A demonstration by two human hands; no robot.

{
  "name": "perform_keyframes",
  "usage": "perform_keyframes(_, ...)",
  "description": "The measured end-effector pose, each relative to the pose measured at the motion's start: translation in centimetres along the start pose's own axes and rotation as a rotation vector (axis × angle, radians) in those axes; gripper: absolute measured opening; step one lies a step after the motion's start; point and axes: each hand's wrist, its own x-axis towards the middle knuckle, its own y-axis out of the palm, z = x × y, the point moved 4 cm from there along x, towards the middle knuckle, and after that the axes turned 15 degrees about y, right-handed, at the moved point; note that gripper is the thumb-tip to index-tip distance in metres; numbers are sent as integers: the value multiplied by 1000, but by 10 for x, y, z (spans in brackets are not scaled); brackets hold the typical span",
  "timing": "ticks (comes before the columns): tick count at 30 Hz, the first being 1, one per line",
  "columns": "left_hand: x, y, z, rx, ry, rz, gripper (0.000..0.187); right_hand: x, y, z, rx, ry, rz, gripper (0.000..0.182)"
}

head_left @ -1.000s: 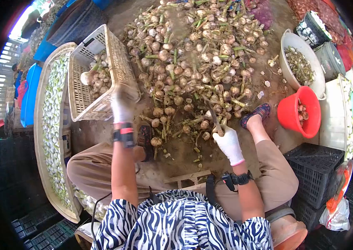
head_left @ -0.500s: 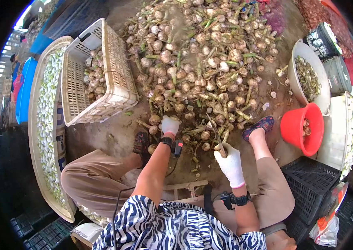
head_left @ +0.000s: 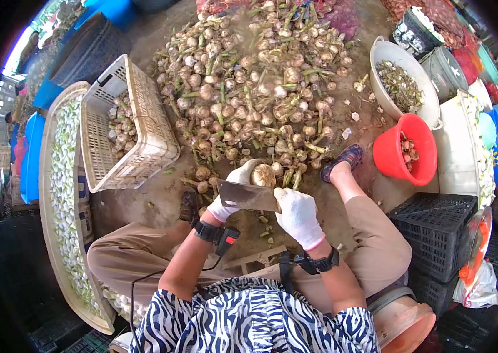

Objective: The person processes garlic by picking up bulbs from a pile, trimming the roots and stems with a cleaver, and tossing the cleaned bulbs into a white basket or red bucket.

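Note:
My left hand (head_left: 239,175), in a white glove, is closed around a garlic bulb (head_left: 263,175) in front of me, its cut or root face turned up. The handle of a broad-bladed knife (head_left: 247,196) is in my right hand (head_left: 297,216), also gloved in white. The blade points left, lying across my left hand just below the bulb and hiding part of that glove. Beyond both hands spreads a large heap of garlic (head_left: 206,92) with cut stems, its near edge right by my fingers.
A white plastic crate (head_left: 157,120) holding garlic bulbs stands at left, beside a long tray (head_left: 49,194) of pale cloves. To the right are a red bucket (head_left: 387,154) with some bulbs, a pale basin (head_left: 416,70) of trimmings and a black crate (head_left: 434,235). My feet flank the heap's near edge.
My left hand has come up from the heap's edge with a garlic bulb. My right hand has swung the knife from pointing forward to lying leftward beside it. The view has shifted.

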Motion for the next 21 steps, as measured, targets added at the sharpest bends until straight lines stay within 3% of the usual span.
perform_keyframes(3,-10,-6,-9,6,42,-51,58,-9,-2,9,-20,-74,-24,32)
perform_keyframes(5,-20,-9,-22,65,45,-51,56,-13,12,5,-143,-8,-87,32)
perform_keyframes(7,-25,-14,-39,-42,52,-113,57,-12,14,-2,-53,-46,-163,29)
perform_keyframes(11,-32,-19,-43,30,168,-146,60,-13,11,-2,29,-112,-260,25)
perform_keyframes(12,-38,-15,-47,-216,-127,-185,66,-9,17,-12,-7,-52,-208,24)
perform_keyframes(13,-34,-25,-64,142,-12,-77,69,-3,23,-24,-42,13,-157,23)
perform_keyframes(15,-45,-34,-100,-2,67,-7,65,15,31,-88,-84,372,-35,17)
perform_keyframes(16,-45,-36,-108,26,92,19,64,18,32,-101,-109,408,-5,14)
perform_keyframes(19,-43,-38,-82,-28,-84,-93,64,8,-5,-34,116,256,-128,15)
perform_keyframes(21,-41,-35,-72,3,-117,-65,62,-9,-24,10,244,11,-125,18)
